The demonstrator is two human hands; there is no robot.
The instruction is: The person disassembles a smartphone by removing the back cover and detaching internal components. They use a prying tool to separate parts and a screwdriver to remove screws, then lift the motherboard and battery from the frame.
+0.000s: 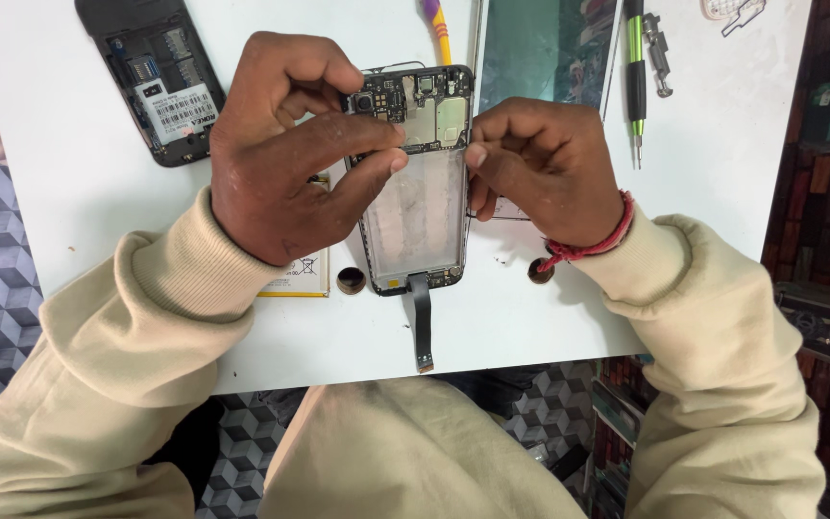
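While both hands close on it, the opened smartphone frame (415, 183) lies flat on the white table (69, 183).
The left hand (285, 144) pinches its upper left edge near the circuit board (425, 108); the right hand (545, 168) grips the right edge. A black ribbon cable (422, 322) trails below; a second opened phone (156, 77) lies well apart.

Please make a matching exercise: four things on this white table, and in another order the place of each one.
1. opened smartphone
2. small phone with its back off
3. green screwdriver
4. flat ribbon cable

a. top left corner
b. between both hands
c. hanging from the smartphone's lower end
d. top, right of the right hand

Pairs: 1-b, 2-a, 3-d, 4-c
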